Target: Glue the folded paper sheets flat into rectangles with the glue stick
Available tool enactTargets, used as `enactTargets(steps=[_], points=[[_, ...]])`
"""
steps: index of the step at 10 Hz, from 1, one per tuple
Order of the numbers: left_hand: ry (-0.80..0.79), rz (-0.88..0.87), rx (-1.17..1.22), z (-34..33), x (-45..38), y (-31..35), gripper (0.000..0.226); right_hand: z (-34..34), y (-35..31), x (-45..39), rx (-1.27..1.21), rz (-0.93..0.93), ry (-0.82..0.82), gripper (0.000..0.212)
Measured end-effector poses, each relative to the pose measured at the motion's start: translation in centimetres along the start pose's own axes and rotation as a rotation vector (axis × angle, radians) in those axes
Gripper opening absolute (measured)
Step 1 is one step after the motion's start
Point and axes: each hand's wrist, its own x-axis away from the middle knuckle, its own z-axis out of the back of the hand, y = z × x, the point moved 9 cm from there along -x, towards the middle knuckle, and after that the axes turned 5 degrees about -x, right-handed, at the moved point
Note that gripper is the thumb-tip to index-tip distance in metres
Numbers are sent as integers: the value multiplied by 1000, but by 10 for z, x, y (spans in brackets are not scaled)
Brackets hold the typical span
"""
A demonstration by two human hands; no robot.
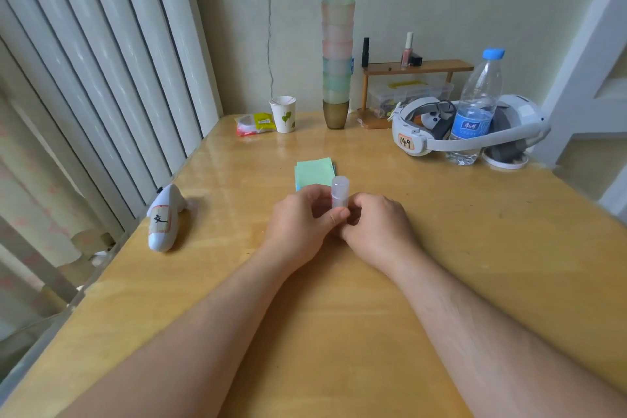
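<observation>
A small white glue stick (340, 191) with a translucent cap stands upright between my two hands at the middle of the wooden table (475, 231). My left hand (302, 220) holds its lower body, thumb across the front. My right hand (376, 220) has its fingers curled against the stick's base from the right. Just behind the hands lies a small stack of light green folded paper sheets (314, 171), with a blue edge showing underneath; its near edge is hidden by my left hand.
A white controller (164, 220) lies near the table's left edge. At the back stand a paper cup (283, 114), a snack packet (254, 124), a tall stack of coloured cups (337, 54), a wooden shelf (417, 68), a white headset (471, 125) and a water bottle (475, 108).
</observation>
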Motion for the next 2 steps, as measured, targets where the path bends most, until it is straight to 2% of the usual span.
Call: enactTargets(steps=[2], points=[[-44,-12,-91,-4,7,6,30,2,-4,8,-26,6,-44,23]])
